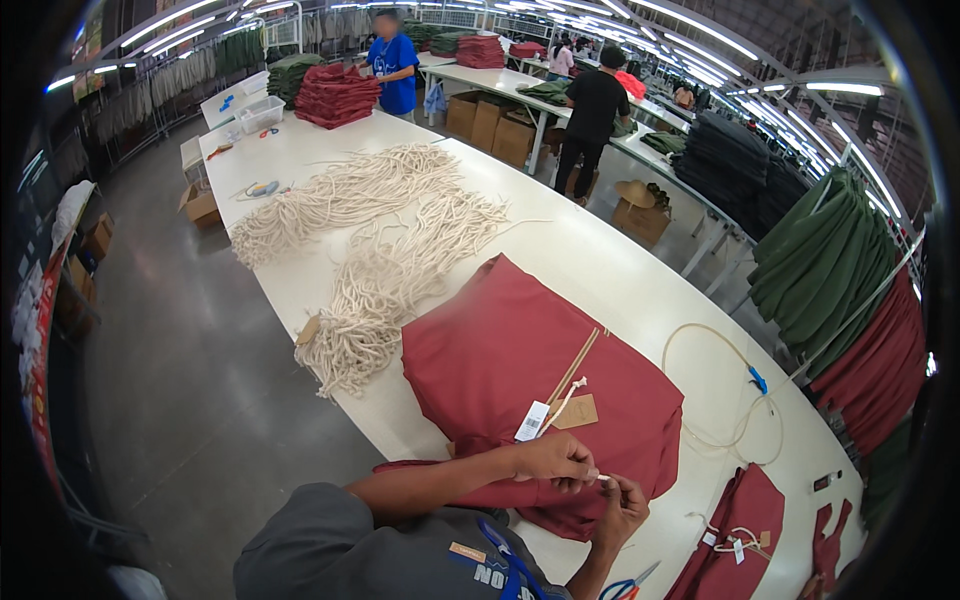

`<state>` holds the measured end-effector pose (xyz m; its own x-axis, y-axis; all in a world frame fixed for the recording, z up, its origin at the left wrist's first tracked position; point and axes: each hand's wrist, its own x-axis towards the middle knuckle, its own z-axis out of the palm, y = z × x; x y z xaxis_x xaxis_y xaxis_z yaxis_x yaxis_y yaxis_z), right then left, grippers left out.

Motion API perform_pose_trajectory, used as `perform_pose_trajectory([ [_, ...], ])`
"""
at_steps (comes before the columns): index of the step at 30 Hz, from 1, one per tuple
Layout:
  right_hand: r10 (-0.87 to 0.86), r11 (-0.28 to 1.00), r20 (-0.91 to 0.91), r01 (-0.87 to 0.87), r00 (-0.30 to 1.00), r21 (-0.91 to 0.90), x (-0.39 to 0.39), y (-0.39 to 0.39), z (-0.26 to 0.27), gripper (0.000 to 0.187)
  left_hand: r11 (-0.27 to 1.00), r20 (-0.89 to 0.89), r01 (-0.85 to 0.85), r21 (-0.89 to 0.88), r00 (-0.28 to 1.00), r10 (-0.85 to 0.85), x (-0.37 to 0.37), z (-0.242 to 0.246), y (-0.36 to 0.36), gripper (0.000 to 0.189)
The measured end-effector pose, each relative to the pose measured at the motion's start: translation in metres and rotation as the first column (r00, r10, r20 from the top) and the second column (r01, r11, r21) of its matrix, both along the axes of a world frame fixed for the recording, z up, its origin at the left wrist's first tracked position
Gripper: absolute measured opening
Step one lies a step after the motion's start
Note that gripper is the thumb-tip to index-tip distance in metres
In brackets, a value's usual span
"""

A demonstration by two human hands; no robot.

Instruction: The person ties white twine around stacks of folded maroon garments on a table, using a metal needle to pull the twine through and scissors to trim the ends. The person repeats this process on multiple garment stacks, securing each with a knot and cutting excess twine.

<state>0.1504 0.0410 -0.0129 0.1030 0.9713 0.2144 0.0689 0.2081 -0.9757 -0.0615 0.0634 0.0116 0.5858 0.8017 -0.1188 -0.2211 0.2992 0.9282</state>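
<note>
Both hands meet over a dark red fabric garment (495, 360) spread on the white table. My left hand (559, 461) pinches a short piece of white cord (603, 477) between thumb and fingertips. The cord's other end is in the fingertips of my right hand (624, 506). Just beyond the hands, a white barcode tag (532, 421) and a brown card tag (576, 412) lie on the garment, beside a knotted cord end (579, 383). Scissors (631, 583) with orange and blue handles lie near my right forearm.
Bundles of cream cords (375, 300) cover the table's left part. A coiled hose with a blue air gun (758, 380) lies right, near a folded red garment (727, 525). Red stacks (337, 94) stand at the far end beside a person in blue (395, 67).
</note>
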Motion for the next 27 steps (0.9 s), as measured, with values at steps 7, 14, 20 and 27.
perform_pose_trajectory([
  [7,0.002,1.0,0.112,0.0,0.994,-0.014,-0.03,-0.01,-0.007,0.008,0.961,0.219,-0.192,-0.199,0.947,0.234,0.003,-0.019,0.002,0.025],
  [14,0.011,1.0,0.226,-0.015,0.974,0.016,-0.028,-0.011,-0.005,0.007,0.969,0.144,-0.165,-0.182,0.971,0.192,-0.018,-0.019,-0.004,0.025],
  [20,0.058,0.998,0.22,-0.056,0.974,-0.017,-0.036,-0.012,0.001,0.005,0.953,0.173,-0.224,-0.204,0.95,0.26,-0.015,-0.025,-0.001,0.025],
  [27,0.076,0.954,0.523,-0.214,0.849,0.209,-0.041,-0.005,0.014,0.008,0.837,-0.13,-0.403,0.369,0.87,0.476,-0.007,-0.044,-0.011,0.025],
])
